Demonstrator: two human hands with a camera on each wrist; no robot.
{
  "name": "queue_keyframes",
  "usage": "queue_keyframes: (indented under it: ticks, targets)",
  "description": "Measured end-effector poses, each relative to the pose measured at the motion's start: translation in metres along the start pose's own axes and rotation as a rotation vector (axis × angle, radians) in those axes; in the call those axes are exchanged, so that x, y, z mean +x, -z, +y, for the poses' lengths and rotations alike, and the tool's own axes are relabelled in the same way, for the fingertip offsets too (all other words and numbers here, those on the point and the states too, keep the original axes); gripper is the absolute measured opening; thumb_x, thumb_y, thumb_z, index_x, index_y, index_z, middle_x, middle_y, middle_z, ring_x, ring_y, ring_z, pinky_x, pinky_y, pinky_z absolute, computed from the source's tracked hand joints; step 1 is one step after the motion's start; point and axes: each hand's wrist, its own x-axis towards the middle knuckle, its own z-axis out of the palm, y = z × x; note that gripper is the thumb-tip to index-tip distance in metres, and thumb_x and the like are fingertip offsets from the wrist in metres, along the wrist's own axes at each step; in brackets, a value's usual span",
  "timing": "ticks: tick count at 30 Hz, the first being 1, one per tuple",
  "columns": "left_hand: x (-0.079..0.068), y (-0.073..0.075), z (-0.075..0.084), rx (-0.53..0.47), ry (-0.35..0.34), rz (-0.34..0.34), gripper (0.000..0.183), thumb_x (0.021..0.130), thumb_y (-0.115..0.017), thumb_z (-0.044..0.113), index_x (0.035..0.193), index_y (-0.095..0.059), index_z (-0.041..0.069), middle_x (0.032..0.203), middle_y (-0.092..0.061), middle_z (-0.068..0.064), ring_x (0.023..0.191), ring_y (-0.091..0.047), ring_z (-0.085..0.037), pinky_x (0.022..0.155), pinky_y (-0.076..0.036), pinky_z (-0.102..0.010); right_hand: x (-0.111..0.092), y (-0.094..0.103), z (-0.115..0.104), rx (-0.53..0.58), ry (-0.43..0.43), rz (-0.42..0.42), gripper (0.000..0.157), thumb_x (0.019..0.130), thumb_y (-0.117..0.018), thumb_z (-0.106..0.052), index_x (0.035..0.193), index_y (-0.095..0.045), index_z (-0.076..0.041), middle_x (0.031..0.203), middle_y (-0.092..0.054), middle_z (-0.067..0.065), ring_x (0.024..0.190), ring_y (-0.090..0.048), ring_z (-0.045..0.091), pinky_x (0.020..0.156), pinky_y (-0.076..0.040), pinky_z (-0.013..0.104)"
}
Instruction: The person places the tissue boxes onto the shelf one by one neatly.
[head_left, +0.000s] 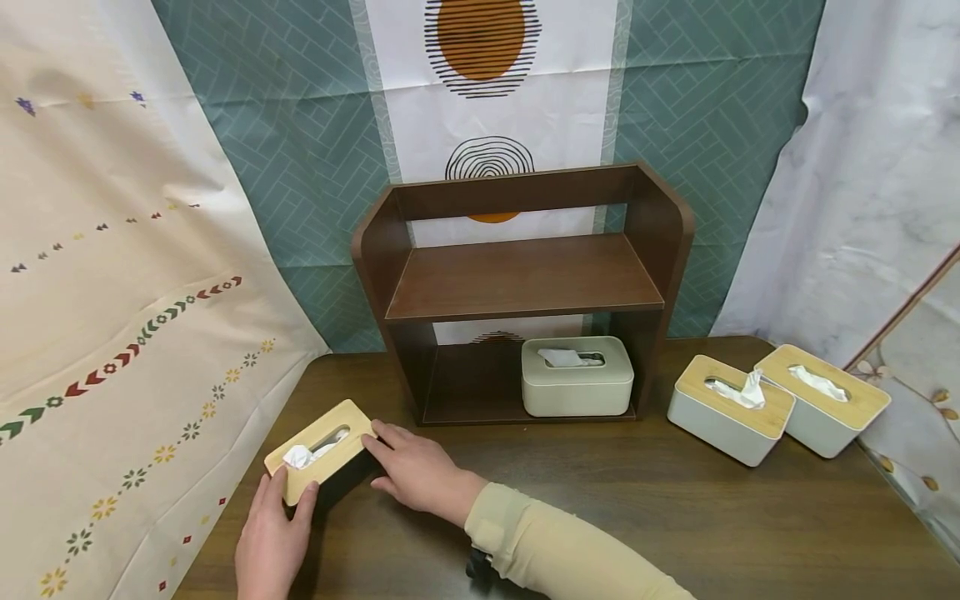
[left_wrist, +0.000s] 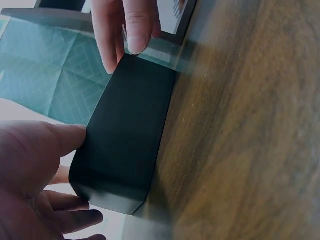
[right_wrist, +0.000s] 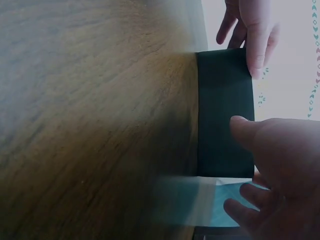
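Note:
At the left of the table in the head view is a black tissue box (head_left: 337,457) with a light wooden lid and a white tissue in its slot. My left hand (head_left: 273,533) grips its near end, thumb on the front side. At the opposite end my right hand (head_left: 423,475) holds it between thumb and fingers. The left wrist view shows the dark side of the box (left_wrist: 125,130) close to the wood surface. In the right wrist view, the right thumb presses that dark side (right_wrist: 225,110); some fingers are hidden behind the box.
A brown two-tier shelf (head_left: 525,279) stands at the back, with a grey-beige tissue box (head_left: 577,392) at the right of its lower tier. Two pale tissue boxes with wooden lids, one nearer (head_left: 720,425) and one behind (head_left: 832,417), sit at the table's right. Patterned cloth hangs around the table.

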Motion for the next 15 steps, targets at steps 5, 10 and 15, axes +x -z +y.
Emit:
queue_keyframes:
  ticks: [5,10,15]
  targets:
    - [0.0002,0.0,0.0002,-0.002,0.006,-0.001,0.071,0.113,-0.064,0.035,0.159,-0.041,-0.014,0.163,-0.031,-0.047,0.148,-0.037,-0.067,0.113,-0.034,-0.081,0.0018,0.0037,-0.0029,0.045,-0.037,-0.019,0.066,0.109,-0.069,-0.049,0.165,-0.052,-0.017,0.172,-0.045,0.013,0.149,-0.055,0.02,0.109,-0.054,0.03]
    - [-0.0004,0.0,-0.0002,-0.002,0.015,-0.004,0.073,0.113,-0.064,0.036,0.16,-0.04,-0.015,0.162,-0.034,-0.047,0.147,-0.038,-0.066,0.113,-0.035,-0.08,0.0034,0.0048,-0.005,0.08,-0.075,-0.049,0.066,0.11,-0.068,-0.049,0.166,-0.051,-0.018,0.169,-0.047,0.016,0.145,-0.059,0.022,0.108,-0.055,0.032]
    - [-0.0017,0.0003,-0.0026,0.005,0.024,0.006,0.072,0.113,-0.064,0.038,0.16,-0.041,-0.012,0.157,-0.042,-0.045,0.142,-0.045,-0.066,0.107,-0.04,-0.08,0.0036,0.003,-0.0049,0.104,-0.094,-0.07,0.066,0.11,-0.067,-0.049,0.167,-0.049,-0.021,0.166,-0.051,0.014,0.144,-0.06,0.022,0.109,-0.055,0.034]
